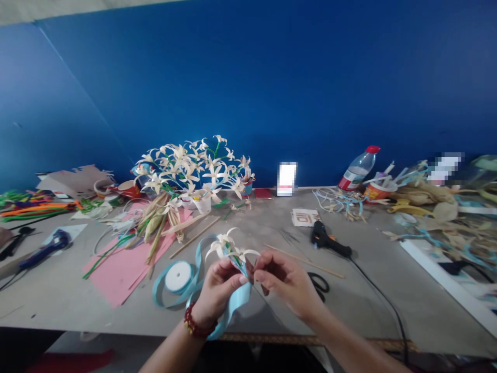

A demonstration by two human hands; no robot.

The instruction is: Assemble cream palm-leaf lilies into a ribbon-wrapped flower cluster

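Note:
My left hand (217,290) is closed around a small cluster of cream husk flowers (227,247) and a light blue ribbon (237,300) that wraps its stems. My right hand (285,280) pinches the same ribbon and stems from the right, fingertips touching the left hand's. The ribbon trails left in a loop to a roll of light blue ribbon (178,277) lying flat on the table. A red bead bracelet (193,323) sits on my left wrist.
A big bouquet of cream flowers (194,168) stands at the back, with pink paper (120,264) and husk stems in front. A black glue gun (328,239) with its cord, scissors (319,284), a blue glue gun (44,250), a plastic bottle (359,168) and husk scraps lie around.

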